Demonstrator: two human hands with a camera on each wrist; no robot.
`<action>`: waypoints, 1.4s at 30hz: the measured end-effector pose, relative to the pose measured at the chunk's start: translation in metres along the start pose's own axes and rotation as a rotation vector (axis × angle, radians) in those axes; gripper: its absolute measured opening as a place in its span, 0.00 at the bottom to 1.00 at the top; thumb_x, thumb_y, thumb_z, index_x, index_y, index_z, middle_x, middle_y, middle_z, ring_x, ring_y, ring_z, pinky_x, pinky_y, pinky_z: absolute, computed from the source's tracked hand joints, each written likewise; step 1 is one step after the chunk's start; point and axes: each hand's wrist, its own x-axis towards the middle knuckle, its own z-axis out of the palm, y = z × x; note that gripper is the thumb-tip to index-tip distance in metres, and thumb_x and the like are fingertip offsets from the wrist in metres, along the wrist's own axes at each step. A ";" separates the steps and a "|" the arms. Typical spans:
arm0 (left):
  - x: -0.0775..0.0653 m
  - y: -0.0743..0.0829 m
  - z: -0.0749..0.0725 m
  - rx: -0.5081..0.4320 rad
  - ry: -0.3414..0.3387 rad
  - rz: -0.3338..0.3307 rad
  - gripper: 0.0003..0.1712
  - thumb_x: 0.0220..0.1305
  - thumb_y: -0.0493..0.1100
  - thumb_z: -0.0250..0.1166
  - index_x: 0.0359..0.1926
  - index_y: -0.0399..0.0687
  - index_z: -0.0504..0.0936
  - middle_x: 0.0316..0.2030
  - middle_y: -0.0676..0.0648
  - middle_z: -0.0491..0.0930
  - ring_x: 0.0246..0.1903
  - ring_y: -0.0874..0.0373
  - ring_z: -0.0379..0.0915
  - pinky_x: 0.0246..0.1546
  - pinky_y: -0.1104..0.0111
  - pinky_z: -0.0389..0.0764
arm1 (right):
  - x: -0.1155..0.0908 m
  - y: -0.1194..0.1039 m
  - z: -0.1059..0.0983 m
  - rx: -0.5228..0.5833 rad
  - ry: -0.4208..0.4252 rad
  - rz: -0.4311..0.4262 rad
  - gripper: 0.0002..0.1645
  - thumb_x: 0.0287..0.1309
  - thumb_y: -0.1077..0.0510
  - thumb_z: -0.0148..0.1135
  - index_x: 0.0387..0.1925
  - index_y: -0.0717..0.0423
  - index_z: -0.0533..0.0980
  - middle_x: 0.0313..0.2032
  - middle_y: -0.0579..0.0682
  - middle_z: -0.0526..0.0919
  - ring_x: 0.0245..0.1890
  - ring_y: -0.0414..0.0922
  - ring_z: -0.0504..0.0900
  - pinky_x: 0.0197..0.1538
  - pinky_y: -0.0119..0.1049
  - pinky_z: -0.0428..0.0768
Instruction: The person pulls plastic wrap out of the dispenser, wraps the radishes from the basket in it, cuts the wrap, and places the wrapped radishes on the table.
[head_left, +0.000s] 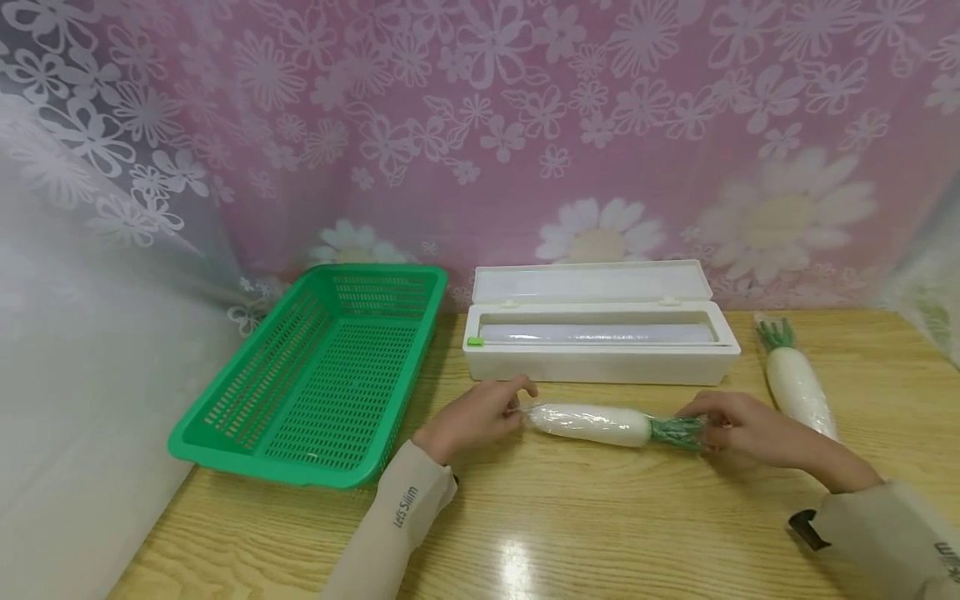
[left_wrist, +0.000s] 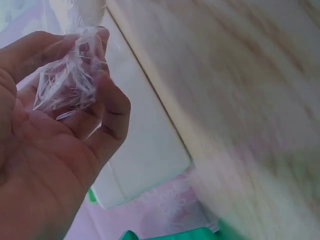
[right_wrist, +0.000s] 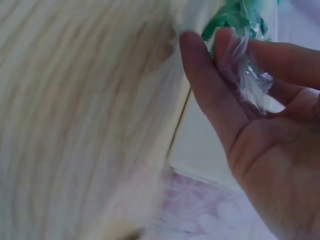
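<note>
A white radish (head_left: pixel 592 423) with green stems lies wrapped in clear plastic film between my two hands in the head view. My left hand (head_left: pixel 480 419) pinches the bunched film at its root end. The left wrist view shows that crumpled film (left_wrist: pixel 70 80) between thumb and fingers. At the stem end, my right hand (head_left: pixel 753 429) grips the film tail. Beside those fingers in the right wrist view are green stems (right_wrist: pixel 230 22) under film (right_wrist: pixel 255 82). A second wrapped radish (head_left: pixel 798 387) lies to the right, partly hidden by the right forearm.
Behind the radish stands a white film dispenser box (head_left: pixel 600 367), lid raised, with a roll of film (head_left: pixel 592 333) inside and a green slider (head_left: pixel 475 342) at its left. A green basket (head_left: pixel 390 400) sits at the left. A floral curtain (head_left: pixel 480 167) hangs behind the wooden table (head_left: pixel 600 533).
</note>
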 end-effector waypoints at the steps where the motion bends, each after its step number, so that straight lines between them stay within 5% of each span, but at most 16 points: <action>1: 0.000 0.000 0.000 -0.022 -0.002 -0.005 0.17 0.67 0.26 0.58 0.54 0.41 0.77 0.22 0.54 0.71 0.20 0.65 0.60 0.25 0.74 0.67 | 0.000 0.000 -0.002 0.077 -0.028 0.054 0.18 0.59 0.79 0.51 0.51 0.82 0.74 0.33 0.48 0.82 0.28 0.34 0.76 0.27 0.34 0.76; 4: 0.001 0.001 0.000 -0.058 0.008 -0.045 0.11 0.68 0.27 0.58 0.48 0.41 0.79 0.21 0.54 0.70 0.19 0.65 0.59 0.23 0.74 0.65 | 0.001 -0.001 -0.006 0.279 -0.047 0.190 0.18 0.63 0.76 0.48 0.53 0.86 0.66 0.33 0.50 0.79 0.26 0.39 0.79 0.28 0.37 0.80; 7: 0.005 0.002 0.001 -0.037 0.049 -0.099 0.08 0.69 0.30 0.59 0.44 0.42 0.80 0.22 0.53 0.72 0.20 0.64 0.61 0.23 0.73 0.65 | 0.003 -0.001 -0.008 0.361 0.010 0.257 0.15 0.64 0.76 0.47 0.50 0.83 0.62 0.31 0.53 0.77 0.25 0.43 0.80 0.30 0.39 0.83; 14: 0.009 0.005 0.005 0.159 0.193 -0.156 0.05 0.66 0.35 0.67 0.33 0.48 0.80 0.29 0.52 0.81 0.25 0.63 0.70 0.25 0.71 0.72 | 0.007 -0.002 -0.003 0.192 0.188 0.313 0.03 0.63 0.76 0.53 0.39 0.76 0.71 0.31 0.52 0.78 0.24 0.39 0.80 0.28 0.34 0.82; 22: 0.004 -0.004 0.009 0.084 0.199 -0.071 0.06 0.68 0.39 0.69 0.42 0.41 0.87 0.40 0.46 0.87 0.37 0.61 0.81 0.41 0.71 0.80 | 0.010 -0.010 0.000 0.004 0.295 0.417 0.02 0.63 0.71 0.63 0.34 0.70 0.78 0.28 0.51 0.82 0.23 0.39 0.82 0.30 0.33 0.82; 29: -0.002 -0.008 0.005 -0.009 0.150 0.001 0.19 0.65 0.33 0.69 0.56 0.35 0.82 0.53 0.40 0.83 0.48 0.53 0.79 0.49 0.66 0.80 | 0.003 -0.004 -0.008 0.045 0.198 0.371 0.08 0.67 0.74 0.55 0.41 0.80 0.77 0.31 0.54 0.85 0.28 0.37 0.83 0.33 0.33 0.83; 36: 0.000 -0.005 0.003 0.023 0.191 0.033 0.08 0.73 0.31 0.59 0.46 0.36 0.85 0.43 0.43 0.85 0.42 0.54 0.79 0.45 0.66 0.80 | -0.004 0.008 -0.010 0.069 0.113 0.153 0.13 0.61 0.78 0.56 0.46 0.85 0.75 0.35 0.51 0.83 0.33 0.33 0.81 0.34 0.29 0.81; 42: 0.007 0.000 0.003 -0.045 0.183 -0.012 0.08 0.73 0.31 0.59 0.42 0.35 0.85 0.41 0.44 0.84 0.41 0.55 0.77 0.45 0.67 0.79 | -0.002 0.002 -0.007 -0.049 0.164 0.208 0.10 0.59 0.75 0.61 0.42 0.77 0.80 0.35 0.50 0.84 0.30 0.33 0.79 0.31 0.31 0.79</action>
